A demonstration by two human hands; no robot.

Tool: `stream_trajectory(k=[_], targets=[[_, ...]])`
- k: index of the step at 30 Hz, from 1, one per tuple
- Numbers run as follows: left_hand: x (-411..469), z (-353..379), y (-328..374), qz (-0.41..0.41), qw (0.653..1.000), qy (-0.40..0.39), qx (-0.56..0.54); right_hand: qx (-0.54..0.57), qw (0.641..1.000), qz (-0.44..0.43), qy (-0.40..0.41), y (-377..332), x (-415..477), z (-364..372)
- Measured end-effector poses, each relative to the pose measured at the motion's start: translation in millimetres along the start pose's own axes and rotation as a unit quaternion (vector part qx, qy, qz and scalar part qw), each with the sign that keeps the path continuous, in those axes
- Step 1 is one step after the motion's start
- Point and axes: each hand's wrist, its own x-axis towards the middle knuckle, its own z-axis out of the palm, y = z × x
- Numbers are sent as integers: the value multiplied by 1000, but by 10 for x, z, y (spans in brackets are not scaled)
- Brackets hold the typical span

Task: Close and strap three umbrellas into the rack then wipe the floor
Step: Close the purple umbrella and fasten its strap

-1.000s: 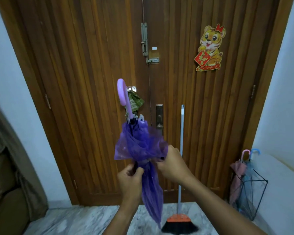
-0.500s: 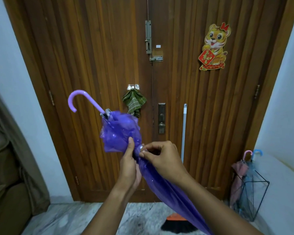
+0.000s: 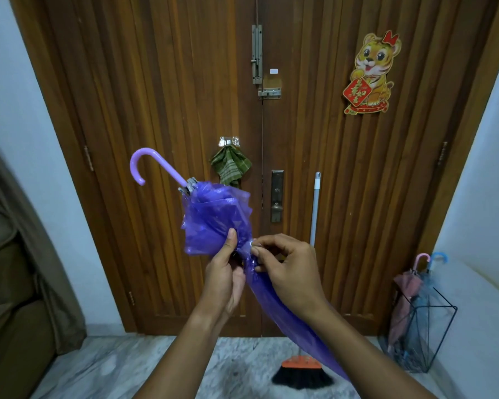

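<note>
Now the purple umbrella (image 3: 216, 217) lies tilted, its hooked lilac handle (image 3: 152, 164) pointing up and to the left and its tip running down to the right behind the right forearm, where a second ago it stood nearly upright with the handle at the top. Since half a second ago the tilt has hardly altered; what has changed is the grip at the waist of the canopy. The left hand (image 3: 224, 279) is wrapped around the gathered folds, thumb pressed on the plastic, fingers closed on the umbrella. The right hand (image 3: 285, 266) has its fingertips pinched together on a small pale tab, apparently the strap's fastener, right at the bunched waist. I judge the strap is being closed, so this third umbrella is nearly ready for the rack. The wire rack (image 3: 424, 329) stands far right against the white wall and already holds a pink umbrella (image 3: 406, 286) and a blue umbrella (image 3: 432, 280). The broom (image 3: 303, 370) leans on the wooden door (image 3: 329, 168), its bristles on the marble floor (image 3: 127, 367), which is not yet wiped.
</note>
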Motion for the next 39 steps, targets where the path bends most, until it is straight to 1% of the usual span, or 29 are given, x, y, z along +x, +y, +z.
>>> stream_trajectory(k=[3, 7, 8, 11, 13, 14, 18, 23, 26, 30, 34, 39], targets=[[25, -50, 14, -35, 999, -23, 4, 88, 993, 74, -16, -37, 28, -25], [74, -119, 23, -60, 997, -52, -3, 167, 973, 157, -24, -78, 52, -43], [74, -117, 24, -64, 996, -60, -2, 199, 960, 193, -25, -92, 66, -57], [78, -112, 15, -65, 995, -73, 6, 297, 903, 307, -42, -100, 139, -110], [92, -106, 19, -72, 995, -75, 0, 331, 873, 352, -61, -80, 177, -134], [100, -104, 20, -80, 994, -77, -6, 340, 865, 363, -68, -59, 189, -141], [133, -127, 18, -113, 989, -93, -8, 338, 857, 381, -79, 23, 208, -153], [230, -193, 6, -162, 981, -104, -22, 336, 856, 388, -64, 51, 215, -109], [271, -197, -10, -157, 982, -107, -22, 331, 856, 393, -50, 94, 233, -78], [318, -176, 11, -148, 980, -130, 3, 325, 861, 390, -31, 228, 268, 2], [489, -246, -26, -152, 980, -129, 17, 329, 858, 395, -1, 324, 294, 64], [646, -245, -133, -195, 967, -163, 7, 334, 859, 382, 63, 452, 271, 100]])
